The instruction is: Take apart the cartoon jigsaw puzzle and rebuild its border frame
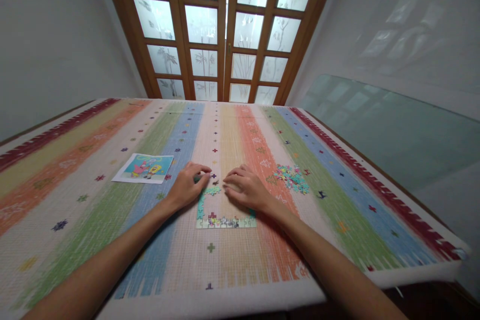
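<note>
resting on the striped cloth (112, 240), the left hand (186, 187) pinches a small piece at the puzzle frame's (225, 221) top edge; the right hand (245, 189) lies flat, fingers together, steadying it. loose pieces (291, 178) wait nearby.

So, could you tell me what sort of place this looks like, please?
Probably a room in a home: wooden doors with frosted glass panes, a table under a striped woven cloth, and a half-built jigsaw puzzle beneath the left hand and right hand.
</note>
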